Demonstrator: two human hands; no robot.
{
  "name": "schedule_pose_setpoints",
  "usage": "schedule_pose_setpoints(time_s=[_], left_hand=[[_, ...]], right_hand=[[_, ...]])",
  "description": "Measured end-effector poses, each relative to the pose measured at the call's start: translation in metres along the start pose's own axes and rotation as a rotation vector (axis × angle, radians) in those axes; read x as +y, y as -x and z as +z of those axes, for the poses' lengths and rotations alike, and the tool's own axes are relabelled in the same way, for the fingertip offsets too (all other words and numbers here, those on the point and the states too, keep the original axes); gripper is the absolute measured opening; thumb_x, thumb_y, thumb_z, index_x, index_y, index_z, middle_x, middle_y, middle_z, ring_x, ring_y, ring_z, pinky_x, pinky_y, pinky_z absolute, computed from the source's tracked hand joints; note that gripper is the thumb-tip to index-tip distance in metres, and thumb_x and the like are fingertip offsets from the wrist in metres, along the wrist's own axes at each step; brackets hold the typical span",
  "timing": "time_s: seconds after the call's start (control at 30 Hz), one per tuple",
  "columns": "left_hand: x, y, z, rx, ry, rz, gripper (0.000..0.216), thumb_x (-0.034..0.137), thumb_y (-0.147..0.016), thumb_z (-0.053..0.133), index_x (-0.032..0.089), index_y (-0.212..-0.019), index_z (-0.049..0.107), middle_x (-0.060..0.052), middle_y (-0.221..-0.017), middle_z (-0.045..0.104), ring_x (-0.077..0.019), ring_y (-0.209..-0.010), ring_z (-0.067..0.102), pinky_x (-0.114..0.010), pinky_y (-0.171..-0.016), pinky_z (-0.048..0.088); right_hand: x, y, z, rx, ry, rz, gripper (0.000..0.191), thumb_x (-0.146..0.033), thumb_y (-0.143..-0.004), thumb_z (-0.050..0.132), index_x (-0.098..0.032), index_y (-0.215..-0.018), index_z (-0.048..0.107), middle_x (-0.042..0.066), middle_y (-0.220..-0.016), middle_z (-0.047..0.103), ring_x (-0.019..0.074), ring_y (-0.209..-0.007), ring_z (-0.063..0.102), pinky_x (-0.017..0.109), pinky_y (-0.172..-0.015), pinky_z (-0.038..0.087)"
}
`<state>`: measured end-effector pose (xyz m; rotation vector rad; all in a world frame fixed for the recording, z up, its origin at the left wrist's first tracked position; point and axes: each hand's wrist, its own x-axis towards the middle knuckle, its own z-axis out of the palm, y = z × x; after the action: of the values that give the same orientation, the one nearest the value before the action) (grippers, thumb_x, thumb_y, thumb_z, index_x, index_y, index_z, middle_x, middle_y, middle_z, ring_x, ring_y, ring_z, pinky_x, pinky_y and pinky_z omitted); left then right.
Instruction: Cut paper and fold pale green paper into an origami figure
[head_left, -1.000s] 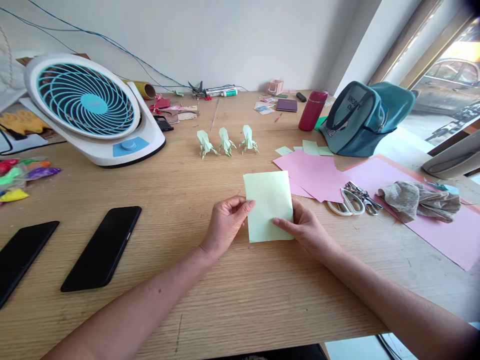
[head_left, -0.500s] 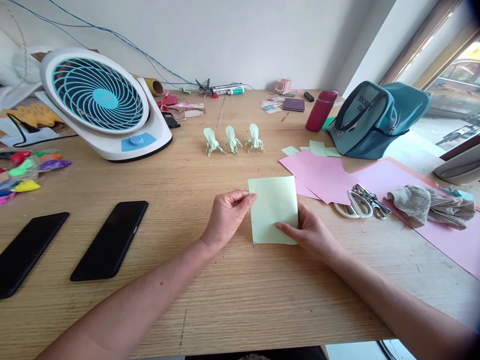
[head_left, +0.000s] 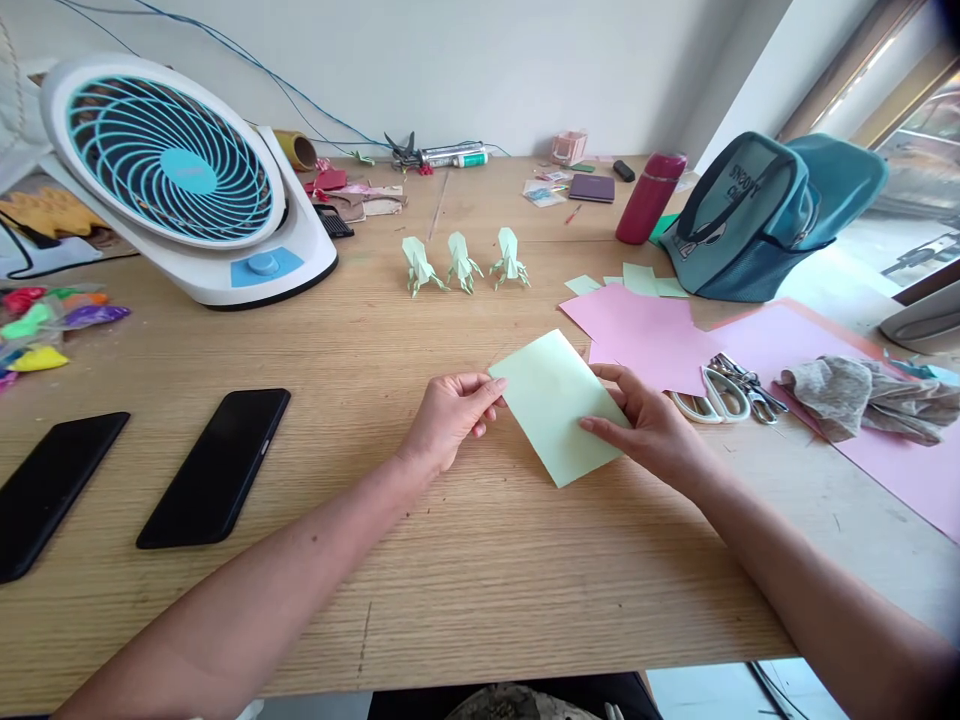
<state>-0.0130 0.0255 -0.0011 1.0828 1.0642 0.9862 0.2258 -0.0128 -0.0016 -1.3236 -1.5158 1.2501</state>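
A pale green sheet of paper [head_left: 553, 400] is held between both hands, turned at an angle above the wooden table. My left hand [head_left: 454, 415] pinches its upper left corner between thumb and fingers. On the right edge, my right hand [head_left: 649, 425] grips the sheet, thumb on top and fingers partly hidden behind it. Beyond the sheet, three folded green paper figures stand in a row: a left one [head_left: 420, 265], a middle one [head_left: 463, 262] and a right one [head_left: 509, 257].
A fan [head_left: 187, 190] stands at the left, two black phones [head_left: 217, 470] nearer me. Pink paper [head_left: 645, 335], scissors [head_left: 712, 397], a grey cloth [head_left: 862, 395], a red flask [head_left: 651, 198] and a teal bag [head_left: 750, 225] lie or stand at the right.
The green sheet has turned from nearly upright to slanted, its lower end swinging right. My right hand has moved slightly right with it. The camera view has shifted a little.
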Motion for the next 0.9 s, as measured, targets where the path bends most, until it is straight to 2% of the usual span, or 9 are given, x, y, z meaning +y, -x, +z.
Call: schedule_pose_setpoints(time_s=[0.2,0.4,0.6,0.73,0.83,0.9], left_hand=[[0.002,-0.006,-0.010,-0.055,-0.086,-0.037,0.033,0.040,-0.064,0.083,0.014,-0.064,0.063,0.000,-0.064,0.056,-0.0057,-0.052,0.044,-0.016,-0.040,0.030],[0.006,-0.008,-0.021,-0.201,-0.423,-0.044,0.029,0.036,-0.071,0.075,0.016,-0.057,0.057,0.001,-0.057,0.054,-0.0077,-0.051,0.043,-0.019,-0.043,0.028],[0.006,-0.009,-0.028,-0.238,-0.785,0.057,0.023,0.030,-0.069,0.072,0.019,-0.053,0.059,0.002,-0.054,0.056,-0.0106,-0.049,0.044,-0.023,-0.047,0.028],[0.005,-0.006,-0.027,-0.233,-0.958,0.104,0.023,0.027,-0.071,0.067,0.020,-0.051,0.058,0.001,-0.051,0.057,-0.0122,-0.048,0.046,-0.025,-0.048,0.026],[0.006,-0.003,-0.022,-0.205,-1.059,0.104,0.022,0.025,-0.071,0.064,0.020,-0.052,0.055,0.001,-0.051,0.057,-0.0125,-0.047,0.045,-0.026,-0.048,0.025],[0.007,0.000,-0.019,-0.181,-1.105,0.084,0.023,0.024,-0.071,0.062,0.021,-0.051,0.052,0.001,-0.051,0.055,-0.0126,-0.047,0.044,-0.026,-0.048,0.023]], right_hand=[[0.002,0.000,-0.012,-0.088,0.138,-0.027,0.055,-0.040,-0.083,0.070,-0.026,-0.131,0.049,0.007,-0.106,0.072,0.0243,-0.085,0.065,0.032,-0.063,0.050],[0.003,0.000,-0.017,-0.158,0.242,-0.037,0.050,-0.036,-0.085,0.066,-0.028,-0.132,0.050,0.004,-0.096,0.071,0.0219,-0.078,0.063,0.030,-0.058,0.049],[0.007,0.001,-0.008,-0.074,0.582,-0.147,0.050,-0.032,-0.084,0.064,-0.031,-0.132,0.052,0.002,-0.084,0.069,0.0216,-0.072,0.062,0.032,-0.060,0.048],[0.013,0.001,-0.004,-0.025,0.739,-0.236,0.050,-0.032,-0.085,0.064,-0.030,-0.133,0.050,0.005,-0.096,0.067,0.0239,-0.082,0.064,0.037,-0.070,0.050],[0.012,0.003,-0.003,0.009,0.858,-0.335,0.051,-0.031,-0.086,0.065,-0.028,-0.134,0.048,0.010,-0.112,0.062,0.0284,-0.099,0.062,0.043,-0.083,0.050],[0.008,0.005,-0.002,0.015,0.928,-0.406,0.045,-0.029,-0.088,0.063,-0.025,-0.130,0.050,0.013,-0.116,0.059,0.0317,-0.108,0.058,0.048,-0.089,0.048]])
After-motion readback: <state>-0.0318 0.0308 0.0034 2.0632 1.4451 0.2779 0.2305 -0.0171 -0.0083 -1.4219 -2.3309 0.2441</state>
